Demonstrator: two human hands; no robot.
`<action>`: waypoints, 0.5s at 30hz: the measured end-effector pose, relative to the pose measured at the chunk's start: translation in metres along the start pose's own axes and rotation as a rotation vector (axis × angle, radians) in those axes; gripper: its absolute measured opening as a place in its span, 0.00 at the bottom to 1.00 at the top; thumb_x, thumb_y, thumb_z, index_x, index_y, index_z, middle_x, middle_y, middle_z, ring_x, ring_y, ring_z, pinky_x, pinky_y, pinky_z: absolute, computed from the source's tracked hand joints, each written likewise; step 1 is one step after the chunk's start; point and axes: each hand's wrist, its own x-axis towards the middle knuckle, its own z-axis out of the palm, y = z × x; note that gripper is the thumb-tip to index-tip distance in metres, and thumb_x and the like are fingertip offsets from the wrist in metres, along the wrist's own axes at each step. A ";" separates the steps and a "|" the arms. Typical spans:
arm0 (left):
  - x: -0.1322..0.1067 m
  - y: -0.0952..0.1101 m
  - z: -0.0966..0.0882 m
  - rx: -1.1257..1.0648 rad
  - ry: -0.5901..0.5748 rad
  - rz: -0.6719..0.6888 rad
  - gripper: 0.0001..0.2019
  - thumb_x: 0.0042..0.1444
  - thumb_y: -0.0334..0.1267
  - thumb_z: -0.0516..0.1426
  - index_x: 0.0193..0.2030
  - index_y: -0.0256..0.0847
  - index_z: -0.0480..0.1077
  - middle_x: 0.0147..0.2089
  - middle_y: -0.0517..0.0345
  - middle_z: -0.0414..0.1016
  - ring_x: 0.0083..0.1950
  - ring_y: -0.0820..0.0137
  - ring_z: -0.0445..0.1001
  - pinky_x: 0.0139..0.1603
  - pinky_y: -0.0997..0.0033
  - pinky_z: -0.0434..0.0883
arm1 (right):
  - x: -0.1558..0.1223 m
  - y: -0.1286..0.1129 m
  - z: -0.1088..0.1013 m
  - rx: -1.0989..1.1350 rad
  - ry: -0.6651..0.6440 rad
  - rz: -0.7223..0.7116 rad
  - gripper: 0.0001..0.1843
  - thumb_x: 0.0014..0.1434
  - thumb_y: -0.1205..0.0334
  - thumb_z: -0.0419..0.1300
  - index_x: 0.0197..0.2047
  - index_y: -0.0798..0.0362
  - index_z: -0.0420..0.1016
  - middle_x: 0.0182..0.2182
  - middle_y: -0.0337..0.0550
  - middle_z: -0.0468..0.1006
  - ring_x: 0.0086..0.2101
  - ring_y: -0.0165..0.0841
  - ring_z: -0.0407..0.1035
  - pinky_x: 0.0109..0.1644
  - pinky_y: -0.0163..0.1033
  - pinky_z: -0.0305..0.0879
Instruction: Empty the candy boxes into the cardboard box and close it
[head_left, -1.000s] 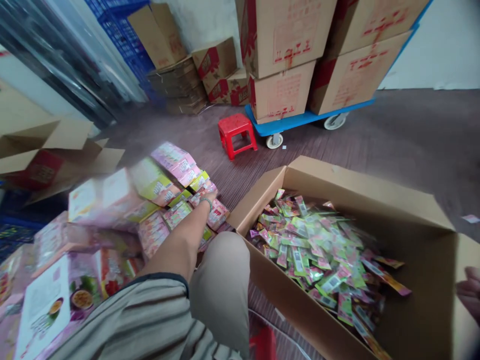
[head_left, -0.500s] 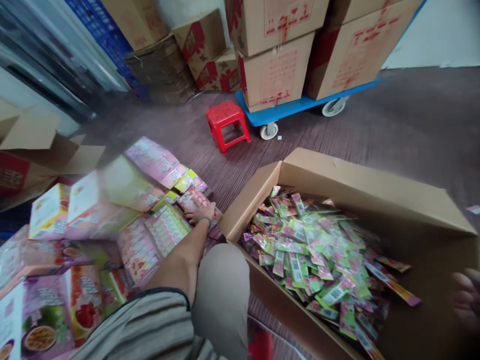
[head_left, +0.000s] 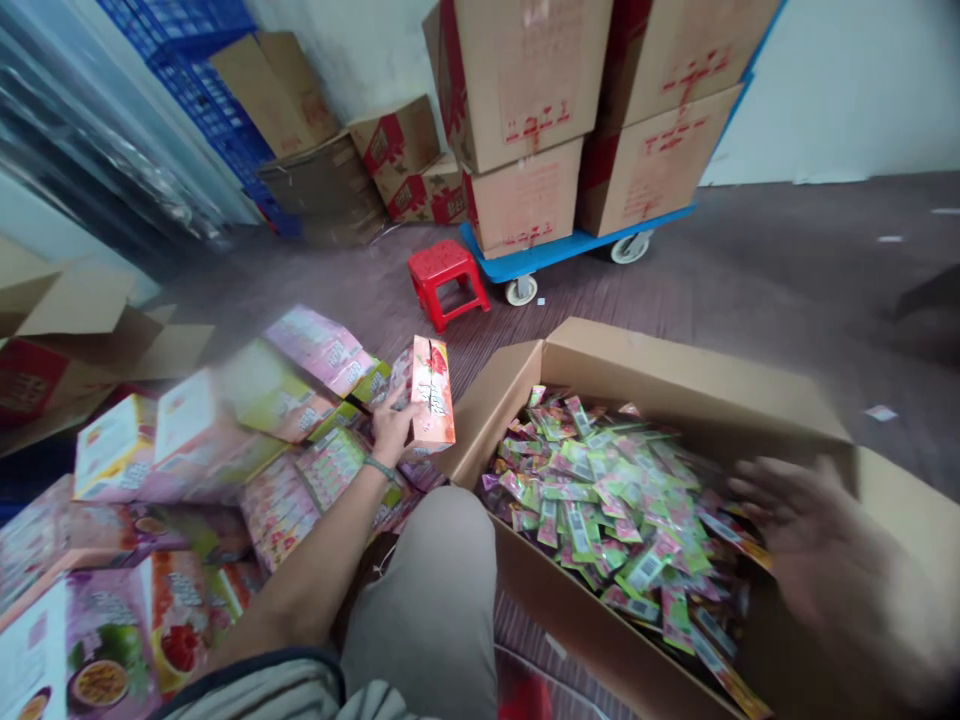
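My left hand [head_left: 391, 428] grips a small pink-and-orange carton [head_left: 433, 392] with fruit pictures, tilted up above the pile of cartons. Around it lie several pink, purple and green product boxes [head_left: 315, 350]. To the right stands a large open cardboard box [head_left: 694, 365], partly filled with green and pink stick sachets [head_left: 600, 500]. Over the right part of that box hovers my right hand [head_left: 802, 540], blurred, its fingers stretched out and nothing seen in them.
A red plastic stool [head_left: 444, 275] stands ahead on the dark floor. Behind it, a blue trolley [head_left: 570, 255] carries stacked cartons [head_left: 525, 200]. At the far left is an open carton [head_left: 45, 370]. Blue crates [head_left: 199, 80] and folded cardboard [head_left: 326, 190] are by the wall.
My left hand has lifted the pink-and-orange carton from the pile and turned it upright. My right hand has come in from the right edge over the large box. The view has tipped upward slightly.
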 end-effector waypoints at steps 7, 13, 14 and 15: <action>-0.068 0.114 0.055 -0.060 -0.509 0.235 0.36 0.38 0.39 0.67 0.60 0.39 0.81 0.39 0.56 0.85 0.38 0.59 0.78 0.39 0.63 0.73 | -0.058 -0.007 0.042 -0.709 -0.325 -1.044 0.21 0.72 0.45 0.58 0.59 0.49 0.75 0.56 0.55 0.78 0.57 0.51 0.70 0.61 0.58 0.68; -0.136 0.126 0.116 0.081 -0.870 0.355 0.34 0.38 0.33 0.66 0.58 0.45 0.83 0.49 0.53 0.84 0.43 0.56 0.79 0.47 0.57 0.76 | -0.088 -0.014 0.039 -1.288 -0.570 -1.275 0.24 0.68 0.53 0.66 0.62 0.53 0.72 0.57 0.58 0.74 0.57 0.53 0.64 0.61 0.60 0.62; -0.141 0.122 0.122 0.087 -0.878 0.384 0.33 0.38 0.31 0.64 0.56 0.45 0.84 0.52 0.52 0.84 0.48 0.54 0.79 0.52 0.56 0.76 | -0.092 -0.014 0.038 -1.333 -0.606 -1.257 0.21 0.67 0.55 0.66 0.60 0.53 0.73 0.56 0.57 0.74 0.54 0.51 0.65 0.61 0.59 0.62; -0.144 0.117 0.126 0.097 -0.882 0.416 0.32 0.36 0.30 0.63 0.54 0.46 0.85 0.56 0.52 0.83 0.54 0.51 0.78 0.57 0.54 0.75 | -0.094 -0.014 0.037 -1.355 -0.651 -1.248 0.19 0.68 0.57 0.65 0.59 0.54 0.73 0.55 0.56 0.75 0.53 0.49 0.66 0.60 0.57 0.62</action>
